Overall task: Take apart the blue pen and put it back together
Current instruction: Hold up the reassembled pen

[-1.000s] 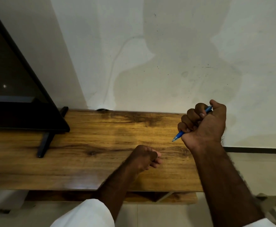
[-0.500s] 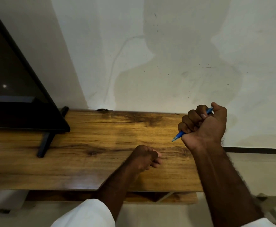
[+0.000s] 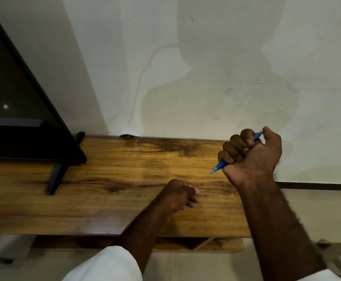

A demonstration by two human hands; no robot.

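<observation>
Blue pen (image 3: pixel 219 166) in right grip (image 3: pixel 252 157), television (image 3: pixel 13 98) well left.

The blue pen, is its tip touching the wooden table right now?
Apart. In the head view the right hand holds the blue pen in a fist, tip slanting down, clear of the wooden table.

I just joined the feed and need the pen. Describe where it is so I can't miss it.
Start at the long wooden table against the pale wall, with the black TV at its left end. Go to the table's right end, where the right hand is raised in a fist. The blue pen runs through that grip, tip pointing down-left; it is the only blue thing here, and the left hand shows nothing.
</observation>
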